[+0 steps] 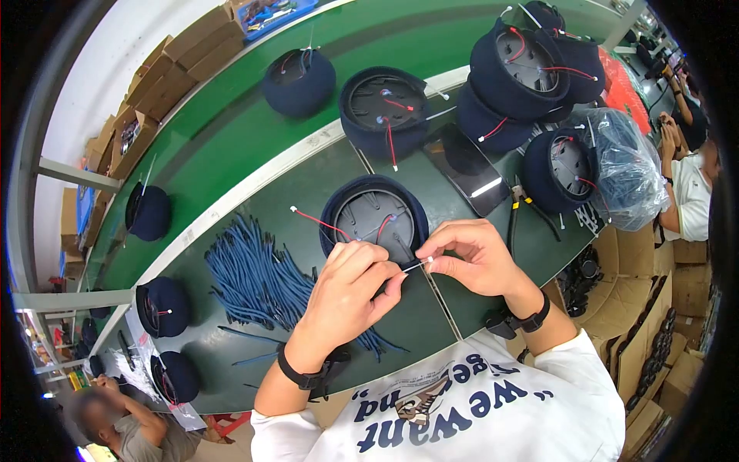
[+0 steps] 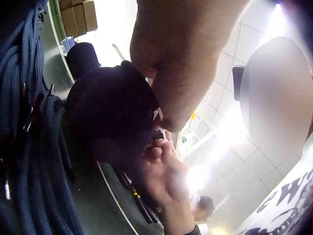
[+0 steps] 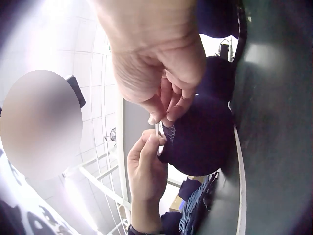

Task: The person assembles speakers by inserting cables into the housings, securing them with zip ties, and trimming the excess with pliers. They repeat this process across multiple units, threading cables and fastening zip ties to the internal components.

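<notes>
A round dark-grey plastic shell in a navy fabric cover [image 1: 373,185] sits open side up before me, red wires with white connectors inside it. At its near rim both hands work on a thin white cable tie [image 1: 416,266]. My left hand [image 1: 350,289] pinches one end between thumb and curled fingers. The right hand [image 1: 477,258] pinches the other end, where a small white tip shows. In the right wrist view, the tie [image 3: 157,129] runs between the two sets of fingertips, close beside the fabric. A bundle of blue cords [image 1: 254,273] lies left of my left hand.
Beyond the shell stand more covered shells [image 1: 385,112], several stacked at the right. A dark tablet [image 1: 467,165] and pliers [image 1: 531,206] lie right of it. A plastic bag [image 1: 620,169] and cardboard boxes [image 1: 616,300] are farther right. Other people sit at both sides.
</notes>
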A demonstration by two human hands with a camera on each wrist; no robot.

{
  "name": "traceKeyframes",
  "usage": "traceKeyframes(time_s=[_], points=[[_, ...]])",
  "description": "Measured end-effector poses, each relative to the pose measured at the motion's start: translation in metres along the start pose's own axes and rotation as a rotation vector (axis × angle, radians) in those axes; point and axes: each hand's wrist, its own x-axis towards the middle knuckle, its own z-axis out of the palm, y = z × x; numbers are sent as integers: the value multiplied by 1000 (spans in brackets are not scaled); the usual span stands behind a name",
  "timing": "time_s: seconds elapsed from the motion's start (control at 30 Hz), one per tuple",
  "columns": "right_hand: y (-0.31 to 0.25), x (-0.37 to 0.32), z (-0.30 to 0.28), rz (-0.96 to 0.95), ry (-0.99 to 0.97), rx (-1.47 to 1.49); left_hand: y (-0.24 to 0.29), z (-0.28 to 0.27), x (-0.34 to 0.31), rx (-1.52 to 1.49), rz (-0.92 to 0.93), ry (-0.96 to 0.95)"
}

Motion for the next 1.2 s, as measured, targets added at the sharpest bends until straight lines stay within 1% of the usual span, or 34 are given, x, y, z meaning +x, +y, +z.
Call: traceKeyframes(time_s=[0.07,0.17,0.3,0.4,0.53,0.63,0.67,0.73,0.77,0.8,0.83,0.87,0.9,0.93,1.0,1.03,1.07,1.13,1.2], points=[[6,-3,12,-22,122,81,2,3,0,15,-13,9],[3,-6,16,15,79,14,1,8,-1,44,6,43],[3,-8,16,119,139,107,4,12,5,16,81,124],[9,-10,14,7,104,-89,-5,18,-1,51,258,155],[1,-14,16,-31,192,-184,-3,18,-3,274,323,129],[-7,-27,-2,-63,223,-179,-11,13,-7,362,333,233],[-9,-32,-11,-40,185,-172,-10,10,-8,367,310,227],[-4,-35,-22,-19,38,-155,-5,4,-9,371,273,206],[0,-34,-24,-29,79,-40,-2,-8,-10,323,186,208],[1,-28,-27,-41,120,74,-8,-14,-19,284,111,337],[-3,-22,-36,3,122,76,-11,-28,-27,245,-31,316],[-8,-14,-43,62,106,60,-13,-38,-32,204,-172,291],[-11,-3,-42,62,64,-77,-16,-40,-26,102,-296,252],[-12,11,-35,62,19,-215,-20,-40,-20,68,-371,139],[-7,34,-21,-8,-76,-426,-37,-25,-13,-120,-342,28],[3,42,-16,-59,-126,-468,-44,-17,-9,-207,-312,-33],[9,48,-10,-94,-156,-533,-47,-7,-6,-167,-226,0],[12,50,8,-43,-80,-480,-50,10,-5,-298,-236,148],[17,49,7,-102,-48,-475,-60,16,-12,-192,-125,159]])
